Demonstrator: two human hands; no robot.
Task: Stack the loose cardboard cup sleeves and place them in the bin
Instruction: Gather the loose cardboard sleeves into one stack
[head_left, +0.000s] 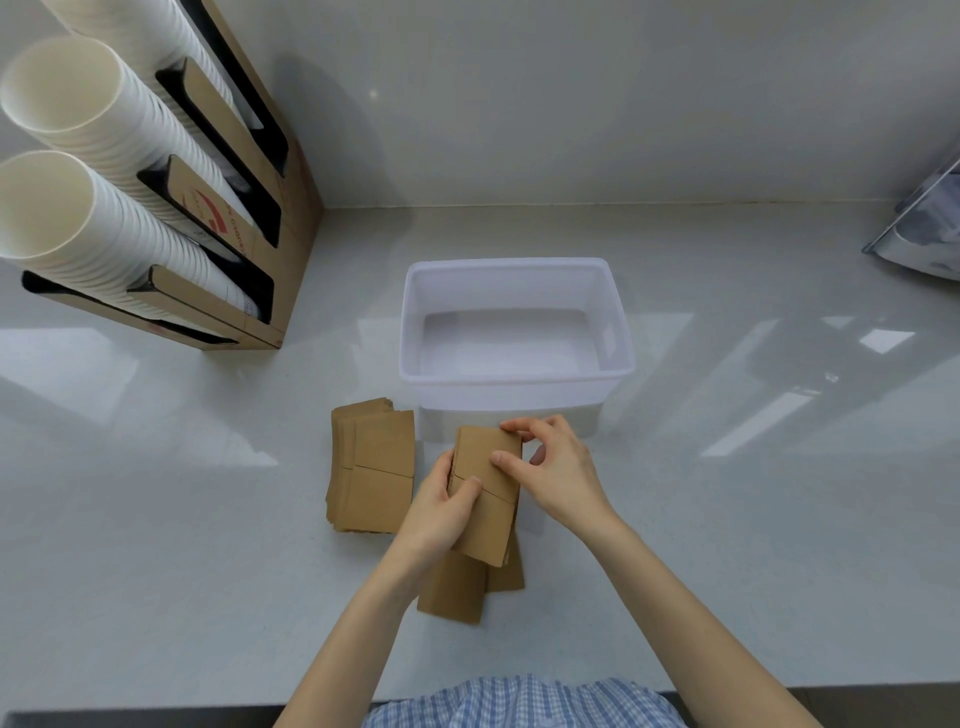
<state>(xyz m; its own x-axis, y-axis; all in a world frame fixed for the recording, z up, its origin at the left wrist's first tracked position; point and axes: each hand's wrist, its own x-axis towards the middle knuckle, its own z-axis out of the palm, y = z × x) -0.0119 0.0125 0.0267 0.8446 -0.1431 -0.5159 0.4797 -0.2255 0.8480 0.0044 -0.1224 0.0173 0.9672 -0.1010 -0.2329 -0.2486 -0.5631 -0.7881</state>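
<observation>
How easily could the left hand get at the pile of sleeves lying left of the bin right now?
Probably yes, once freed. The left hand has its grip on the held sleeves, shared with the right hand. The pile lies just beside it on bare counter, with nothing between.

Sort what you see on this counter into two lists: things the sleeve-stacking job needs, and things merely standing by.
Belongs to the job:
held sleeves
left hand
right hand
sleeve pile
loose sleeves
bin, empty

Just lying about:
paper cup stacks
cup holder
clear container
</observation>
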